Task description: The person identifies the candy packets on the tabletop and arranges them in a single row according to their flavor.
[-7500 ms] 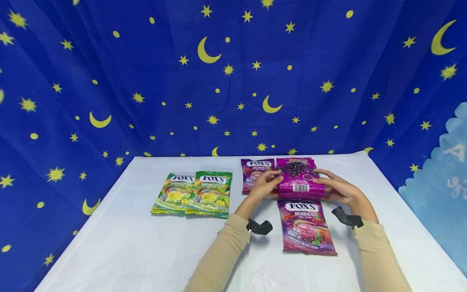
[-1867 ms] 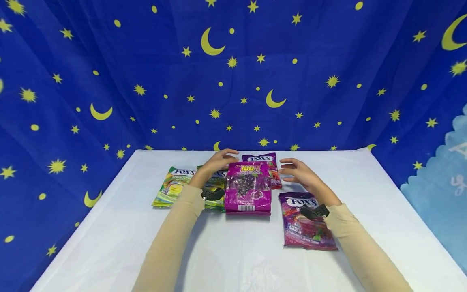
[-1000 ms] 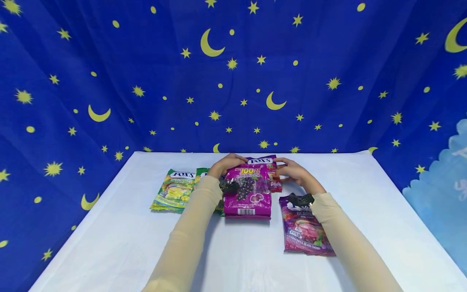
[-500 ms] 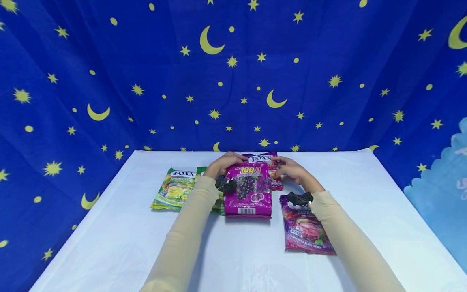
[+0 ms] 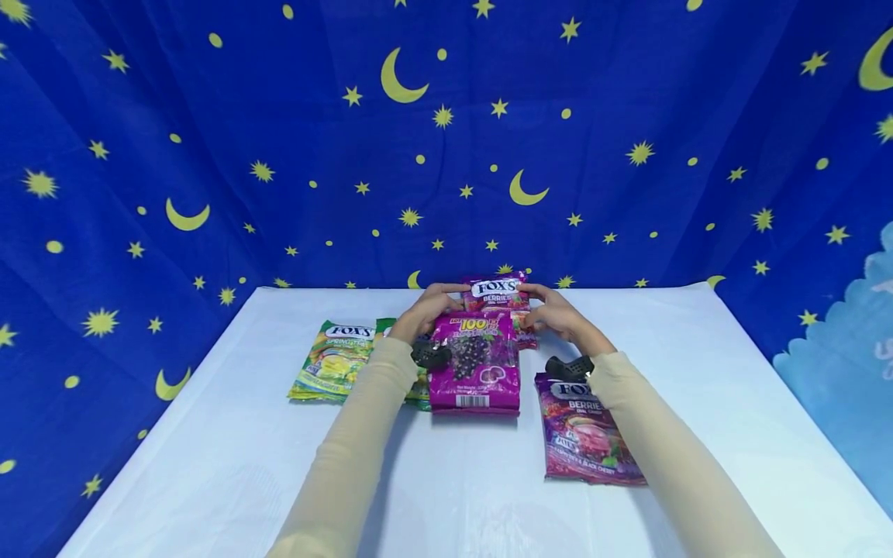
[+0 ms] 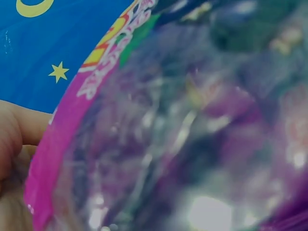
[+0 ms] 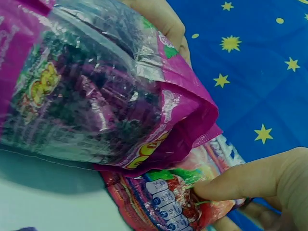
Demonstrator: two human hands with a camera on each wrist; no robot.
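At the back of the table, both hands hold a purple Fox's Berries candy bag (image 5: 497, 298), its top edge tilted up. My right hand (image 5: 560, 316) pinches its right side, thumb on the printed front and fingers behind, as the right wrist view shows. My left hand (image 5: 425, 310) grips the upper left side, partly hidden behind a plump magenta candy bag (image 5: 481, 380). That magenta bag, marked 100 with a picture of dark grapes, stands in front and covers the lower part of the Berries bag.
Two green Fox's Spring Tea bags (image 5: 335, 360) lie on the left, one mostly hidden by the left arm. Another Fox's Berries bag (image 5: 582, 442) lies front right, partly under the right forearm. A starry blue curtain (image 5: 314, 139) hangs behind the white table (image 5: 474, 496).
Earlier, the magenta bag was carried from the right to the middle and released. Both hands then reached the rear Berries bag, which has now risen slightly at its top.
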